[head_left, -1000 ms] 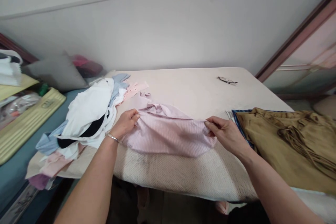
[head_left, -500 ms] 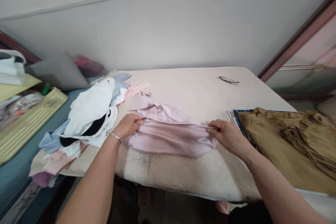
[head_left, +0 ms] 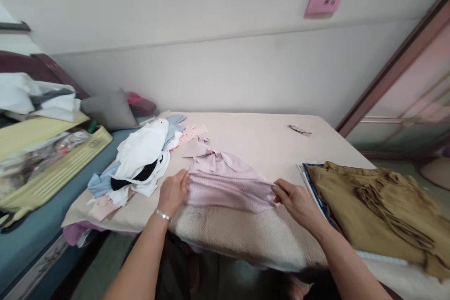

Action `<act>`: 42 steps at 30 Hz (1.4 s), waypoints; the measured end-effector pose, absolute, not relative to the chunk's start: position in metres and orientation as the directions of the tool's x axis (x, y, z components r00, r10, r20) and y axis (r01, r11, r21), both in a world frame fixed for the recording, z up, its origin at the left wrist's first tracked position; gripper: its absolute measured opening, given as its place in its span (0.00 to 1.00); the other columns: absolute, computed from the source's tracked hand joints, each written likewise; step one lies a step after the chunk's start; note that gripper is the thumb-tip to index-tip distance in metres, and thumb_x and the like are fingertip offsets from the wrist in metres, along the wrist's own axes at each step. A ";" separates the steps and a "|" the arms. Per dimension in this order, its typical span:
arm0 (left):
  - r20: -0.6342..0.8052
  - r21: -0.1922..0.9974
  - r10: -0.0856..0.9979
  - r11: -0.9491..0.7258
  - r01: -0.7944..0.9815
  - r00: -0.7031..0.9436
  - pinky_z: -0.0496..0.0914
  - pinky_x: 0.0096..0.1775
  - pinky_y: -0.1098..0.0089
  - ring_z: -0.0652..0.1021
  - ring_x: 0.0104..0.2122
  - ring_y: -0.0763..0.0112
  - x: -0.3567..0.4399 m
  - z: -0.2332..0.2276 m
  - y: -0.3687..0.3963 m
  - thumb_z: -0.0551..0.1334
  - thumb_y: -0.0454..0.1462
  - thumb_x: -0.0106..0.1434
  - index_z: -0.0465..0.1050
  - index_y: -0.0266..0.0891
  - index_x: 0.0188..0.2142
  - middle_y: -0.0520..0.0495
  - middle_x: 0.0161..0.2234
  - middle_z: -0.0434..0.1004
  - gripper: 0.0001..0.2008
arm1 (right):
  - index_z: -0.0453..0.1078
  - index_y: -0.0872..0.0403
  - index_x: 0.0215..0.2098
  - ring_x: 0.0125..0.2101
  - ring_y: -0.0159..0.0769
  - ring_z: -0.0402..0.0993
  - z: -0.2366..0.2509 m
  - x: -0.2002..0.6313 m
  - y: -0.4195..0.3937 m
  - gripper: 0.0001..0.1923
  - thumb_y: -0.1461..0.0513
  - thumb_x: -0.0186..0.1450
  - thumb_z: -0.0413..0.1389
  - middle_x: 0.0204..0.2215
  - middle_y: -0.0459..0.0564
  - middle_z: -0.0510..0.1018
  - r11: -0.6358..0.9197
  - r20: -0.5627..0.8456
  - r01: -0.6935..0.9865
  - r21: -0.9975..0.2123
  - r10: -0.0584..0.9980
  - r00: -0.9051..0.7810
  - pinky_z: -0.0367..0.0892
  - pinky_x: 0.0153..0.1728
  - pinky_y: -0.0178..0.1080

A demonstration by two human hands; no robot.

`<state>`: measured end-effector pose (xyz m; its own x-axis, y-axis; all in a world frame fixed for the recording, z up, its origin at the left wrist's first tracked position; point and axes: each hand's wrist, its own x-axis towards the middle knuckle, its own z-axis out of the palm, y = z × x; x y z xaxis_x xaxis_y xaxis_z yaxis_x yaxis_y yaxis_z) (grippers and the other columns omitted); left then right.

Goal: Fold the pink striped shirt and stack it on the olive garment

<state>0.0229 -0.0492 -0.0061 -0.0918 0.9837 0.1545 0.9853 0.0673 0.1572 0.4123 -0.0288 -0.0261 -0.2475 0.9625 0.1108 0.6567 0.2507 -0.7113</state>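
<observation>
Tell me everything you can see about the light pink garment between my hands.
The garment is pale pinkish lilac and looks like thin, soft fabric with fine lines across its near part. That part is drawn fairly straight between your left hand and right hand, which grip its two sides. Behind, the rest lies loose and rumpled, trailing away toward the left on the cream cover. What type of garment it is, I can't tell.
</observation>
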 end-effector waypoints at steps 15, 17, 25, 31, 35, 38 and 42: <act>0.121 0.650 0.959 -0.271 0.710 0.256 0.65 0.35 0.67 0.78 0.34 0.59 0.119 0.050 -0.227 0.54 0.38 0.69 0.57 0.39 0.67 0.45 0.31 0.78 0.28 | 0.67 0.53 0.41 0.34 0.38 0.73 0.059 0.316 -0.165 0.11 0.70 0.64 0.48 0.34 0.50 0.76 0.615 0.272 0.698 -0.367 0.789 -0.552 0.61 0.34 0.36; 0.152 0.802 0.961 -0.257 0.539 0.231 0.67 0.36 0.67 0.77 0.33 0.61 0.133 0.046 -0.224 0.57 0.38 0.66 0.71 0.37 0.55 0.46 0.30 0.77 0.19 | 0.64 0.53 0.41 0.31 0.38 0.71 0.067 0.296 -0.179 0.10 0.70 0.63 0.50 0.33 0.49 0.75 0.611 0.239 0.727 -0.313 0.791 -0.563 0.59 0.31 0.36; -0.270 0.927 0.950 0.212 -0.309 -0.158 0.69 0.28 0.72 0.76 0.28 0.68 0.145 0.028 -0.221 0.66 0.44 0.57 0.71 0.37 0.41 0.47 0.32 0.76 0.16 | 0.61 0.51 0.38 0.30 0.37 0.71 0.059 0.298 -0.234 0.05 0.58 0.72 0.49 0.32 0.49 0.73 0.410 0.484 0.685 -0.603 0.870 -0.095 0.62 0.32 0.37; -0.289 0.860 0.953 0.215 -0.462 -0.094 0.68 0.28 0.73 0.74 0.25 0.72 0.161 0.025 -0.233 0.71 0.43 0.51 0.71 0.38 0.37 0.52 0.26 0.73 0.17 | 0.64 0.53 0.51 0.37 0.41 0.75 0.009 0.295 -0.261 0.18 0.57 0.65 0.58 0.39 0.52 0.78 0.287 0.286 0.496 -0.820 0.955 -0.079 0.67 0.39 0.39; -0.297 0.852 0.955 0.264 -0.452 -0.003 0.67 0.29 0.74 0.72 0.23 0.76 0.172 0.029 -0.246 0.72 0.44 0.51 0.71 0.39 0.38 0.55 0.26 0.71 0.19 | 0.65 0.53 0.55 0.29 0.36 0.72 -0.001 0.297 -0.260 0.22 0.62 0.62 0.57 0.37 0.48 0.77 0.289 0.277 0.448 -0.846 0.956 -0.094 0.66 0.33 0.36; -0.295 0.838 0.954 0.286 -0.465 0.055 0.69 0.32 0.73 0.75 0.27 0.74 0.170 0.034 -0.252 0.73 0.45 0.52 0.70 0.40 0.38 0.54 0.29 0.73 0.19 | 0.68 0.52 0.51 0.26 0.33 0.68 0.001 0.304 -0.258 0.18 0.64 0.62 0.57 0.33 0.45 0.76 0.314 0.290 0.450 -0.836 0.949 -0.125 0.63 0.30 0.35; -0.271 0.830 0.958 0.284 -0.480 0.098 0.72 0.35 0.70 0.76 0.28 0.73 0.165 0.036 -0.254 0.73 0.47 0.53 0.69 0.39 0.37 0.52 0.30 0.74 0.20 | 0.73 0.52 0.47 0.26 0.34 0.69 0.004 0.311 -0.255 0.13 0.62 0.64 0.57 0.29 0.45 0.76 0.378 0.358 0.405 -0.832 0.925 -0.128 0.64 0.31 0.34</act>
